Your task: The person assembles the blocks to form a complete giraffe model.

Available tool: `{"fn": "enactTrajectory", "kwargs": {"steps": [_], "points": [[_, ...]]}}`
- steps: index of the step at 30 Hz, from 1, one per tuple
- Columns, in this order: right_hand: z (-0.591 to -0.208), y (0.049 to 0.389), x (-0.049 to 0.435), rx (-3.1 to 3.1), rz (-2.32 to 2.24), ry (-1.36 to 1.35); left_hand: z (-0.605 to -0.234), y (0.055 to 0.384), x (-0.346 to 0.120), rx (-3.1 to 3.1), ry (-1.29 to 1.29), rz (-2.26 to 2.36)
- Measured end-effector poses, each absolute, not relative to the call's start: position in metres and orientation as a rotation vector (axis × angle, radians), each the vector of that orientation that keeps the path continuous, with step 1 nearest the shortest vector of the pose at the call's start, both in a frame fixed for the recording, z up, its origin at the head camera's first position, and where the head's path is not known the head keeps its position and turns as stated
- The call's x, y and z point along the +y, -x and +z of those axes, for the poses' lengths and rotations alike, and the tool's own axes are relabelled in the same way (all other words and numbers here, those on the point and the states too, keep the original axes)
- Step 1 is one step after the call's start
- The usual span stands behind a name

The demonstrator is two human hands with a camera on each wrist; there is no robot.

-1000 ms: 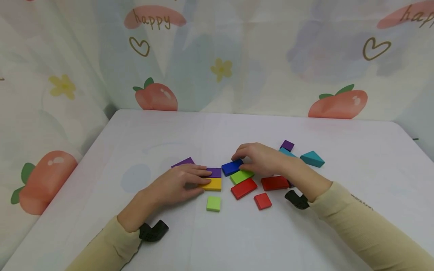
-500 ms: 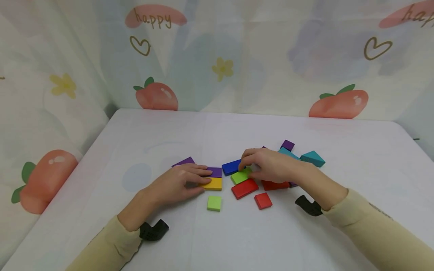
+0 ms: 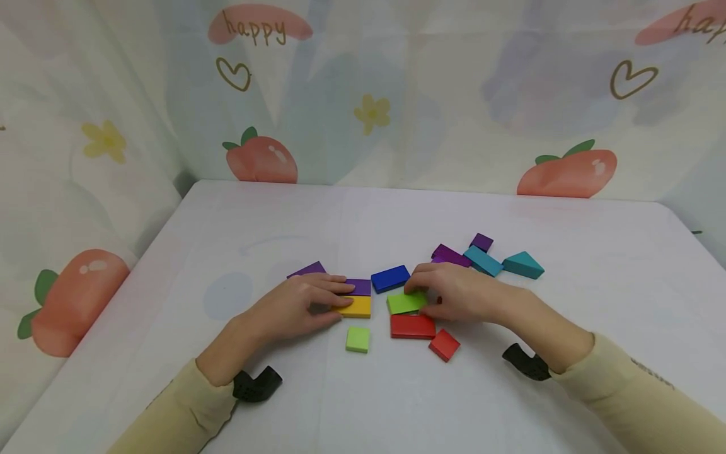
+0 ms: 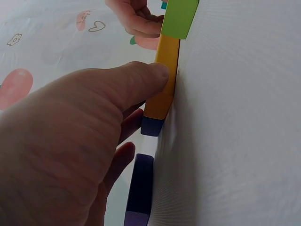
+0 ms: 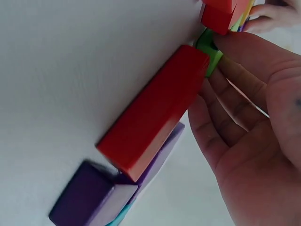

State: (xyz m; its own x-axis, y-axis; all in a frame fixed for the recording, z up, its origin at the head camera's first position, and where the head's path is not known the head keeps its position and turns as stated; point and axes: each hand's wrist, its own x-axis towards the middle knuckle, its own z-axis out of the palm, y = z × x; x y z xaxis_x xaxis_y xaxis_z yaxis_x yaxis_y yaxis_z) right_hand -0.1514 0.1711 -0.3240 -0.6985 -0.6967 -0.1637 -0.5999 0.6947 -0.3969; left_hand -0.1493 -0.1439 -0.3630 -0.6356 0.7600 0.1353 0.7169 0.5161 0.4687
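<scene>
My right hand (image 3: 462, 293) pinches a green block (image 3: 406, 303) between thumb and fingertips. Directly below that block lies a red rectangular block (image 3: 413, 327), with a small red square block (image 3: 444, 345) at its lower right corner. Above the green one rests a blue block (image 3: 390, 279). My left hand (image 3: 306, 306) lies with extended fingers on a yellow block (image 3: 357, 308) and a purple block (image 3: 360, 287) set side by side. In the left wrist view its thumb rests on the yellow block. A light green square block (image 3: 357, 339) sits just below.
Behind my right hand are purple (image 3: 450, 255) and teal blocks (image 3: 483, 261), plus a teal triangular block (image 3: 523, 265). Another red block (image 5: 153, 113), mostly hidden in the head view, lies beside that hand. A purple block (image 3: 309, 269) shows past my left hand.
My right hand has moved from the blue block down to the green one. The green and red rectangular blocks have turned straighter, and the red square has rotated and shifted. The left hand stays put.
</scene>
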Motion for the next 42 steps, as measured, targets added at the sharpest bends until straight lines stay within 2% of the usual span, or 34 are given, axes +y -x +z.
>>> {"fn": "enactTrajectory", "kwargs": {"steps": [42], "points": [[-0.329, 0.138, 0.155, 2.588, -0.564, 0.989, -0.367, 0.151, -0.146, 2.643, -1.367, 0.774]]}}
